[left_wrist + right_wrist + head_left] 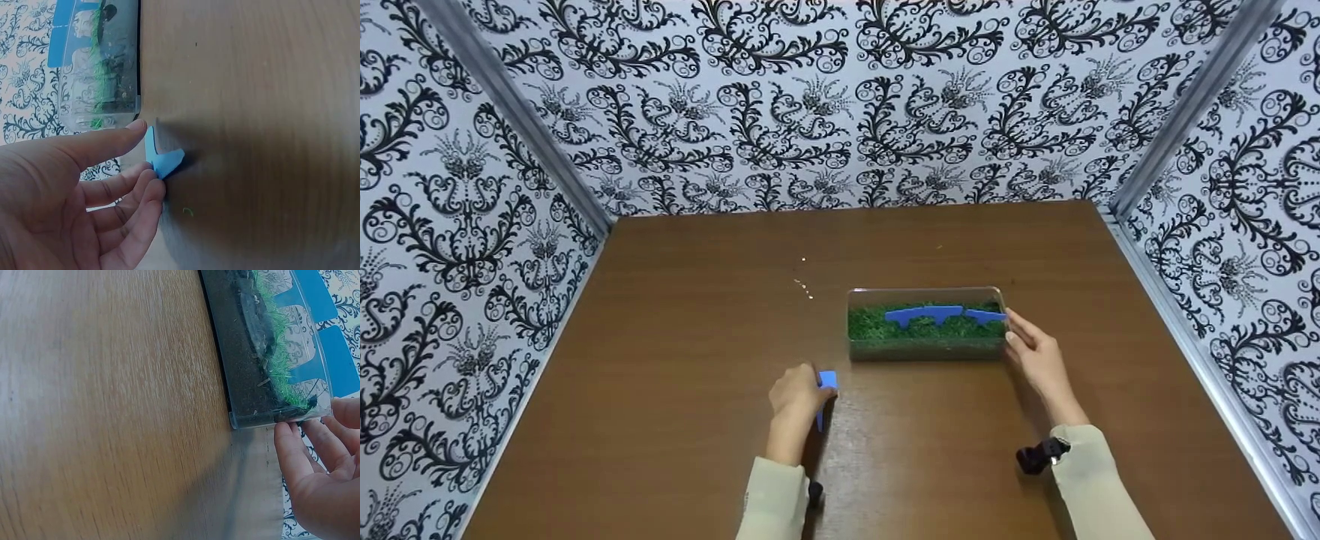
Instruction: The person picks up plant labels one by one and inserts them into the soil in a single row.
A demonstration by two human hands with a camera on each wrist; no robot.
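My left hand (795, 396) holds a small blue fence-like piece (163, 160) low over the brown table, thumb on one side and fingertips on the other. Most of its length is hidden from the head view by the hand. To the right stands a clear plastic box (926, 351) with green artificial grass (870, 324) over a dark layer. Two more blue fence-like pieces (924, 312) stand in a row along the grass, their short legs downward. My right hand (1039, 364) touches the box's right end, fingers nearly straight against the outer wall and thumb at the rim.
Small pale crumbs (804, 287) lie on the table (697, 315) behind and left of the box. A green grass strand (188, 212) lies near the left hand. Patterned walls (780, 112) enclose the table at the back and both sides.
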